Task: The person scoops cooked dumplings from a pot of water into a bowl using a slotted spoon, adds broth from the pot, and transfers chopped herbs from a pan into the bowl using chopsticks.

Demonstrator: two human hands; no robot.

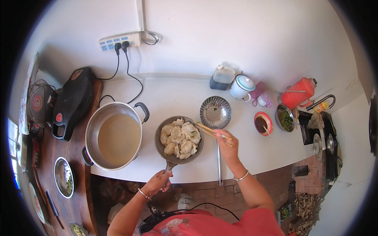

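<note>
My left hand (158, 183) grips the handle of a grey pan (158, 147) that is heaped with boiled dumplings (180, 138). In my right hand (228, 146) is a pair of wooden chopsticks (211, 131); their tips reach over the pan's right rim, with a bit of green at them. A perforated metal skimmer (217, 113) lies just beyond my right hand, its long handle running toward the counter's front edge, partly behind that hand. Left of the pan stands a large two-handled steel pot (118, 138) of cloudy liquid.
Along the wall are a plastic jug (221, 78), a lidded enamel mug (242, 86) and a red thermos (298, 91). A red bowl (262, 124) of dark sauce and a metal bowl (285, 118) of chopped greens sit right. Power cords hang behind the pot; a black electric griddle (75, 103) rests left.
</note>
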